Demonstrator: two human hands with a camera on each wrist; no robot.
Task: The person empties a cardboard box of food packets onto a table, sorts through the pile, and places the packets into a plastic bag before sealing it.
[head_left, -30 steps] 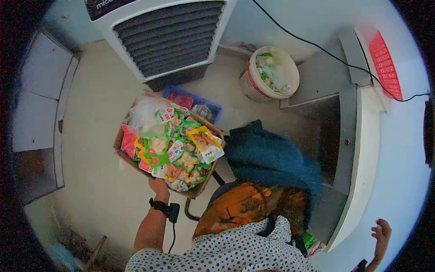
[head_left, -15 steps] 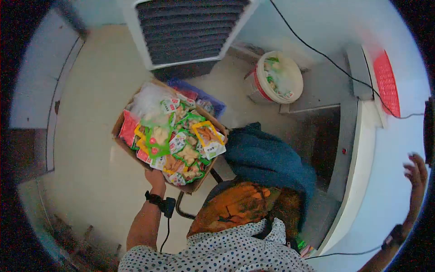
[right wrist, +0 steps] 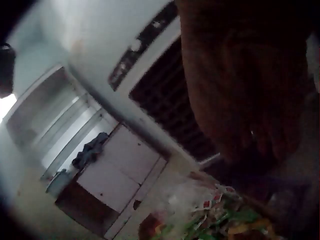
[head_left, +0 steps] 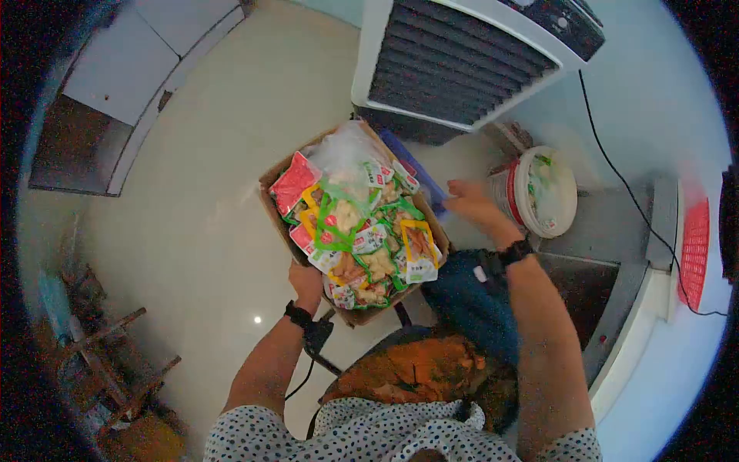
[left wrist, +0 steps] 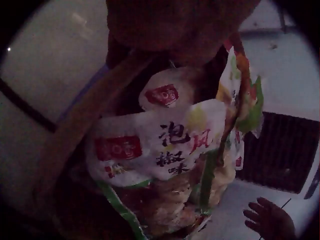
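Note:
A cardboard box (head_left: 279, 225) is heaped with snack packets (head_left: 377, 263) in green, yellow, white and red. Crumpled clear plastic (head_left: 337, 150) lies over its far end. My left hand (head_left: 306, 283) grips the box at its near left side; in the left wrist view that hand (left wrist: 175, 30) covers part of the cardboard edge, with white printed packets (left wrist: 165, 140) below it. Off the right side of the box, my right hand (head_left: 479, 206) reaches forward with its fingers extended, holding nothing. The right wrist view shows its back (right wrist: 240, 90), dark, beyond the packets.
An air cooler (head_left: 462, 65) stands behind the box, with a blue crate (head_left: 414, 163) between them. To the right are a white bucket (head_left: 570, 192) with packets inside, a dark blue cloth (head_left: 462, 296) and a red basket (head_left: 695, 254). Wooden furniture (head_left: 108, 369) stands at lower left.
My right hand has swung in from the far right to beside the box. The head view has turned right-to-left across the scene; my left hand still holds the box.

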